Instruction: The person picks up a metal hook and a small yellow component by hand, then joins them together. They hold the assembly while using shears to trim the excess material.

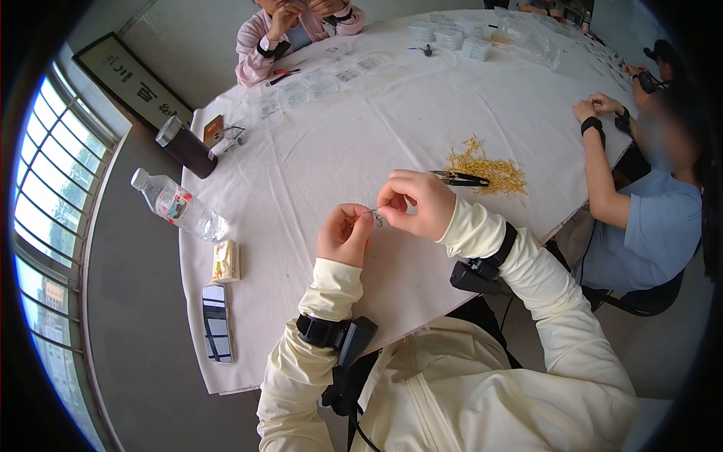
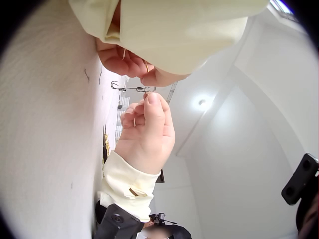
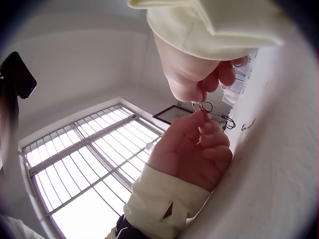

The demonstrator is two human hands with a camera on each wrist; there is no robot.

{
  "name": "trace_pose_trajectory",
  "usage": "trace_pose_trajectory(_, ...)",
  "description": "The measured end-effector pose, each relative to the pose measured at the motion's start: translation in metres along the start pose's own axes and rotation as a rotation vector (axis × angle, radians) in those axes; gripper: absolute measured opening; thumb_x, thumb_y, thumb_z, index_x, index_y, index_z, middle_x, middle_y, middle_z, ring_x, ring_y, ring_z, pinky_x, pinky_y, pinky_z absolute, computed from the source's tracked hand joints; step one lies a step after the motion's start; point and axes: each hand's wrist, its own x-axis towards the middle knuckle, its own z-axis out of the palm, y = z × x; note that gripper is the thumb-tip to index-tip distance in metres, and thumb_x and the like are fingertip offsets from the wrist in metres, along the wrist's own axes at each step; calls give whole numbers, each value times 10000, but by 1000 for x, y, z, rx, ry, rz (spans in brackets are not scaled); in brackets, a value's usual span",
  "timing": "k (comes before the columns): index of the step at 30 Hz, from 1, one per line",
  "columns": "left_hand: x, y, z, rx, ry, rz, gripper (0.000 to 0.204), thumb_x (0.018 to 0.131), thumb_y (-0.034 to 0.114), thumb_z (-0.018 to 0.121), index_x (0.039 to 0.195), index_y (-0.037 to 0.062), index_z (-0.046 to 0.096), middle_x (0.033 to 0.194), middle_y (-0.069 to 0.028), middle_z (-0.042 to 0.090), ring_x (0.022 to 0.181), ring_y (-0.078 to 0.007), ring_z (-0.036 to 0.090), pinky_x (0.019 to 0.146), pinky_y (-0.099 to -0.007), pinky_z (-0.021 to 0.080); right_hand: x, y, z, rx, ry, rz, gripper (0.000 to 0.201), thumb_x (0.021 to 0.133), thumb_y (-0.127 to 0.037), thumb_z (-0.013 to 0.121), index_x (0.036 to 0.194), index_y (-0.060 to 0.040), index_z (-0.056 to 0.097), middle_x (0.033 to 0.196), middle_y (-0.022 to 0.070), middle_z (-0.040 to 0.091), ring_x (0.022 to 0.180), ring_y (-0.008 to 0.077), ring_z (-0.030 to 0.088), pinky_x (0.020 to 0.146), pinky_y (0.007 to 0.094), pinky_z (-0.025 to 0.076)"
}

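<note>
My left hand (image 1: 343, 235) and right hand (image 1: 419, 202) meet over the table near its front edge, thumb and fingertips pinching. Between them is a small dark metal rig with fish hooks (image 2: 114, 86) and thin wire rings. The left wrist view shows a curved hook at one end and a ring (image 2: 140, 89) along the shank. In the right wrist view, a round loop (image 3: 208, 106) sits right between both sets of fingertips, while more dark hooks (image 3: 229, 122) stick out beyond the left fingers. Skin hides exactly which part each hand pinches.
A loose hook (image 3: 248, 125) lies on the cloth. Black-handled pliers (image 1: 463, 178) rest against a pile of gold strips (image 1: 489, 169). At left are a bottle (image 1: 177, 205), thermos (image 1: 186, 147), tissue pack (image 1: 225, 261) and phone (image 1: 217, 324). Other people sit around the table (image 1: 301, 166).
</note>
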Motion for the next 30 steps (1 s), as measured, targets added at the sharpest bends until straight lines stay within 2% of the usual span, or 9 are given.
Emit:
trace_pose_trajectory(4, -1, 2, 0, -10, -12, 6, 105, 915, 142, 587, 941, 40, 581, 768, 24, 549, 631, -55, 494, 569, -200, 416, 0, -1, -2, 108, -25, 92, 92, 807, -105, 661, 826, -23, 621, 751, 48, 607, 643, 125, 563, 591, 261, 460)
trace_pose_trajectory(10, -2, 5, 1, -22, -14, 3, 109, 922, 150, 579, 940, 42, 583, 730, 29, 544, 617, -55, 496, 565, -199, 417, 0, 2, 0, 188, -42, 150, 104, 820, -117, 658, 839, -19, 630, 752, 41, 620, 649, 108, 555, 596, 256, 451)
trace_pose_trajectory(30, -2, 5, 2, -13, -6, 2, 108, 910, 141, 591, 946, 39, 589, 734, 27, 552, 609, -57, 497, 553, -195, 397, 1, -1, -2, 84, -35, 72, 91, 799, -97, 669, 812, -22, 618, 736, 52, 603, 632, 134, 565, 593, 267, 467)
